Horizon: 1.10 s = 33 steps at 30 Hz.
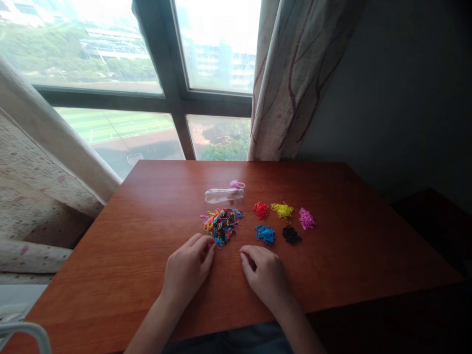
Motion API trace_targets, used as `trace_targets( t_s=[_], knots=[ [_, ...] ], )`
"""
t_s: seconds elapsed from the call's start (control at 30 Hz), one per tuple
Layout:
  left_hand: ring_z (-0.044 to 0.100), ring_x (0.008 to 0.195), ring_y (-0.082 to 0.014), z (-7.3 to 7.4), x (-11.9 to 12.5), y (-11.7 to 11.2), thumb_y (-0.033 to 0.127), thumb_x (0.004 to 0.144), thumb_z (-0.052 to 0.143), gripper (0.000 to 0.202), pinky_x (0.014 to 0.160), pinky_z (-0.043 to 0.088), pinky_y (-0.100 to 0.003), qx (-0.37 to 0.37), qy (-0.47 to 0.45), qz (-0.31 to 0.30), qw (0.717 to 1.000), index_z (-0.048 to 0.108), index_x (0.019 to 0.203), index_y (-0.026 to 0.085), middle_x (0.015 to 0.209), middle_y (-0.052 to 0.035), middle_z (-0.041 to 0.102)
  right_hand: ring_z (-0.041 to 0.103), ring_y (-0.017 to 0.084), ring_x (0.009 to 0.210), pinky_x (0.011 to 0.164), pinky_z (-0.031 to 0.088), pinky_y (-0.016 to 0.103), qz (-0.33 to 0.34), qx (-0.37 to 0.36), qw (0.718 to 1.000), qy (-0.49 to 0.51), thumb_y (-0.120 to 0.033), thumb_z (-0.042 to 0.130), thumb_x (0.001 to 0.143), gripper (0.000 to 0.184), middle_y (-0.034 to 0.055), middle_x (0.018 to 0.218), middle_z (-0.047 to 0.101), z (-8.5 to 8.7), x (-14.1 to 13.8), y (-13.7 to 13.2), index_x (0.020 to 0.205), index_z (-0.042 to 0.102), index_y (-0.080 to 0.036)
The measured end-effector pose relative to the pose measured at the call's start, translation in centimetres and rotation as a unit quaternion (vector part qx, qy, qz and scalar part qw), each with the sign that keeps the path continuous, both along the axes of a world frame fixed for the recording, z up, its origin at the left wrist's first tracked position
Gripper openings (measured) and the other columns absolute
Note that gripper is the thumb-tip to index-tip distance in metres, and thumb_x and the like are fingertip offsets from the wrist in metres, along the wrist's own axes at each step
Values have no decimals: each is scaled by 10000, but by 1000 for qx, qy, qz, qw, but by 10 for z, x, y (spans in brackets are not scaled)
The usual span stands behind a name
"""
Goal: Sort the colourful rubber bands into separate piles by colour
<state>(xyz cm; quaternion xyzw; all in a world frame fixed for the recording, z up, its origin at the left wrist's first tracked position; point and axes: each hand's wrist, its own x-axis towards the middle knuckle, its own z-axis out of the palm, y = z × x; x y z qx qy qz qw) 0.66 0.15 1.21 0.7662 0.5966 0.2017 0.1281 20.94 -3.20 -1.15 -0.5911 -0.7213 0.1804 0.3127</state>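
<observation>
A heap of mixed-colour rubber bands [223, 225] lies on the wooden table. At its near edge is my left hand [190, 263], thumb and forefinger brought together by a pink and a blue band; what is between the fingertips is too small to tell. My right hand [266, 274] rests to the right, fingers curled into a pinch whose contents I cannot make out. Beyond it are separate small piles: blue bands [265, 234], black bands [291, 235], red bands [260, 210], yellow bands [282, 211] and pink bands [307, 218].
A clear plastic bottle [221, 195] lies on its side behind the mixed heap, with a pink cap with a loop [237, 185] beside it. The table [121, 255] reaches to a window, with curtains [283, 73] on both sides. A white curved rail [27, 328] stands at the lower left.
</observation>
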Motion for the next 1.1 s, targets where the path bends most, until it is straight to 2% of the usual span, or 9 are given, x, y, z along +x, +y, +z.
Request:
trace_targets(
  t_s=[0.33,0.43,0.53,0.63,0.77,0.97,1.1],
  knots=[
    [575,648,-123,6,-1,1,279,901,531,125,616,412,-228,18,-89,-20,996,643,883,224,787,17,641,653,166,806,754,419,245,1,-7,1000,8,-153,501,917,179,17,867,714,2,-1,0,924,664,-227],
    [568,657,-121,8,9,4,269,900,543,108,628,416,-225,20,-112,-34,993,639,895,220,804,11,638,650,165,808,751,410,244,2,-8,1000,4,-154,497,921,179,16,868,713,2,-1,0,924,661,-228],
    [560,656,-116,11,27,11,245,901,544,97,627,416,-219,0,-128,-77,989,636,895,215,811,6,640,643,165,804,735,392,244,8,-6,1000,-1,-154,496,923,171,12,858,705,3,-1,-1,918,649,-227],
    [573,691,-123,13,48,19,199,882,556,79,630,413,-217,-19,-118,-123,985,635,877,209,821,-1,644,628,163,767,685,360,244,9,2,1000,-9,-141,495,914,165,10,801,684,2,-1,-1,849,626,-217],
    [587,717,-131,14,67,31,144,853,562,102,633,411,-221,-34,-96,-157,982,643,869,204,849,-12,655,602,157,697,625,311,254,-10,19,999,-26,-100,502,863,175,9,721,647,0,-1,0,746,578,-204],
    [600,709,-127,15,79,52,171,884,529,155,617,406,-216,-33,-23,-233,972,677,886,214,843,-13,658,606,165,717,633,312,257,-9,16,999,-29,-99,514,845,155,14,742,653,-2,0,-1,759,586,-205],
    [609,679,-131,16,83,63,194,856,574,125,588,392,-219,-37,7,-271,962,691,825,227,806,-4,662,616,171,736,655,337,253,-6,13,1000,-23,-127,507,883,169,22,761,669,-2,0,-1,786,620,-205]
  ],
)
